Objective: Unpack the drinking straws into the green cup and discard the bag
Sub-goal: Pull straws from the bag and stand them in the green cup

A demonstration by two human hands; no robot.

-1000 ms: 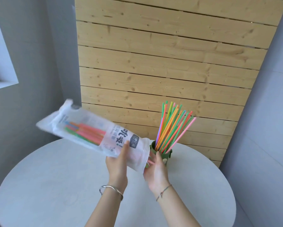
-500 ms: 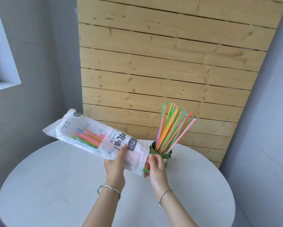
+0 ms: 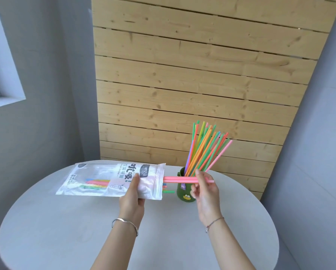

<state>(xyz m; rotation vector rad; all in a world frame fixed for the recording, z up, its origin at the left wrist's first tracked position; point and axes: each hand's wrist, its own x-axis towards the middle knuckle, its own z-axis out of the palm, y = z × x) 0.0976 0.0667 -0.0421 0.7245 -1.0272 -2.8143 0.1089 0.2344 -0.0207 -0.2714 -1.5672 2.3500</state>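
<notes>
My left hand (image 3: 133,193) grips a clear plastic straw bag (image 3: 97,179), held level above the table with its open mouth facing right. Several coloured straws lie inside it. My right hand (image 3: 205,189) pinches a few pink straws (image 3: 179,179) that stick halfway out of the bag's mouth. Green and blue straw ends (image 3: 168,190) also poke out below them. Just behind my right hand stands the green cup (image 3: 184,193) with a little face on it, holding several upright straws (image 3: 204,151) that fan to the right.
A round white table (image 3: 66,230) carries the cup. A wooden plank wall (image 3: 182,75) rises behind it, with grey walls on both sides and a window sill (image 3: 5,101) at the left.
The bag has swung from tilted up-left to level. My right hand has taken hold of pink straws at the mouth and drawn them rightward, partly out of the bag.
</notes>
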